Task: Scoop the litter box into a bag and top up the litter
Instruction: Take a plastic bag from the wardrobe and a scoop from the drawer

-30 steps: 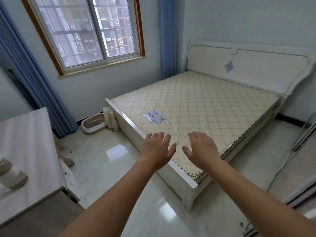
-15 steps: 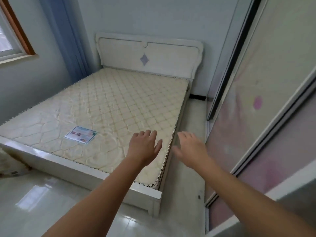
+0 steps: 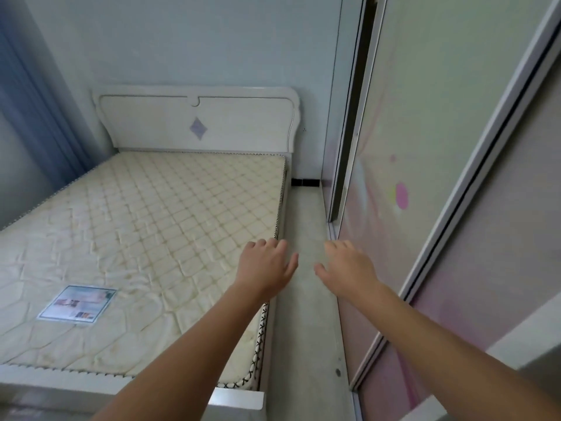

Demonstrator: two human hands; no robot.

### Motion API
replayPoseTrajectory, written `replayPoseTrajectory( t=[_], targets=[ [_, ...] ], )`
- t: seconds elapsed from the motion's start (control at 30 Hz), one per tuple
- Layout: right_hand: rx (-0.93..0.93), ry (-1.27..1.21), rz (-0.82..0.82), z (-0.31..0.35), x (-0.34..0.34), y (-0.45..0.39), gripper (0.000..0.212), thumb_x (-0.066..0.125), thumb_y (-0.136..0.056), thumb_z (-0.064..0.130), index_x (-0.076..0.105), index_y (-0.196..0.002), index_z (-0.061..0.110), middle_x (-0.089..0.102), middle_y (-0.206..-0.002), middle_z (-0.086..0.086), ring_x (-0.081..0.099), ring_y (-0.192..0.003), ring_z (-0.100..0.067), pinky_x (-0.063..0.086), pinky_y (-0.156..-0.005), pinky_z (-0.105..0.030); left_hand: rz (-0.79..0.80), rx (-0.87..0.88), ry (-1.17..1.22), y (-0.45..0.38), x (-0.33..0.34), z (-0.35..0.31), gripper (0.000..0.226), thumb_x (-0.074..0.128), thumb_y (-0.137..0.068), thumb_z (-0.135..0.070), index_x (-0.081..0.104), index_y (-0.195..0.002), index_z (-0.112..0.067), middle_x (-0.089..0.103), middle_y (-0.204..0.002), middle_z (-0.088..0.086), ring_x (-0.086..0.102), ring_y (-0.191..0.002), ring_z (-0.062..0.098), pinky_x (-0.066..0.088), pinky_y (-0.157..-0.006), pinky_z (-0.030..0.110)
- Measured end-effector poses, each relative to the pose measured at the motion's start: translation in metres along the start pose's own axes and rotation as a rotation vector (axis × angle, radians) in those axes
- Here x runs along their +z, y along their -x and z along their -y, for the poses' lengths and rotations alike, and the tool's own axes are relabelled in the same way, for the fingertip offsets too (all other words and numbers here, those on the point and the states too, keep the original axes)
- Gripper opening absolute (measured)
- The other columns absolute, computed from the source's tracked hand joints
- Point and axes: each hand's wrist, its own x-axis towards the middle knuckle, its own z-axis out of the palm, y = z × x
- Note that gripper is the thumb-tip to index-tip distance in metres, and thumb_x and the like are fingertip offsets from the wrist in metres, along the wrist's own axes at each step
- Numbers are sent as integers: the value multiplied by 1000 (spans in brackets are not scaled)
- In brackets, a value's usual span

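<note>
View swung right, mattress [image 3: 145,226], wardrobe door [image 3: 425,183]

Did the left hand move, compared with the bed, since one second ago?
Yes. The left hand was over the mattress's foot end; now it is at its right edge, nearer the wardrobe.

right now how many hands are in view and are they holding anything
2. The left hand is stretched out over the mattress edge, the right hand over the floor strip beside the sliding wardrobe door. Both are open and empty.
</note>
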Motion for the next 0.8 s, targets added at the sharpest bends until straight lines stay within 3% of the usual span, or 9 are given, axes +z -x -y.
replayPoseTrajectory(
  t=[0.23, 0.37, 0.57, 0.7, 0.8],
  targets=[
    [-42, -51, -24, -6, 8, -50, 44, 42, -96, 43, 49, -126, 12, 56, -126, -7, 47, -120, -27, 38, -97, -39, 30, -59, -57, -38, 12, 7, 64, 12, -92, -54, 63, -104, -17, 67, -96, 2, 63, -90, 27, 44, -80, 38],
    [-47, -60, -10, -9, 17, -76, 40, 42, -96, 45, 50, -118, 13, 57, -122, -7, 49, -117, -27, 39, -94, -39, 75, -66, -81, -60, 21, 18, 51, 23, -99, -52, 60, -111, -18, 66, -104, 2, 62, -97, 26, 44, -87, 39],
    [-13, -96, 13, -22, 38, -129, 37, 43, -95, 45, 51, -113, 13, 58, -120, -6, 50, -114, -27, 39, -93, -39, 110, -35, -90, -114, 51, 30, 69, 5, -92, -55, 60, -111, -18, 67, -103, 2, 62, -95, 26, 44, -84, 38],
    [39, -85, 38, -33, 47, -177, 37, 43, -95, 44, 51, -112, 12, 58, -120, -8, 49, -114, -28, 39, -91, -39, 153, -8, -85, -160, 80, 41, 55, 20, -99, -53, 60, -111, -17, 66, -106, 4, 62, -98, 28, 43, -86, 38],
    [64, -64, 19, -41, 45, -223, 38, 43, -95, 44, 51, -114, 12, 58, -122, -8, 49, -116, -28, 39, -93, -39, 148, 6, -77, -206, 96, 55, 59, 15, -98, -54, 60, -112, -18, 66, -107, 3, 62, -99, 27, 43, -85, 37]
  ],
)
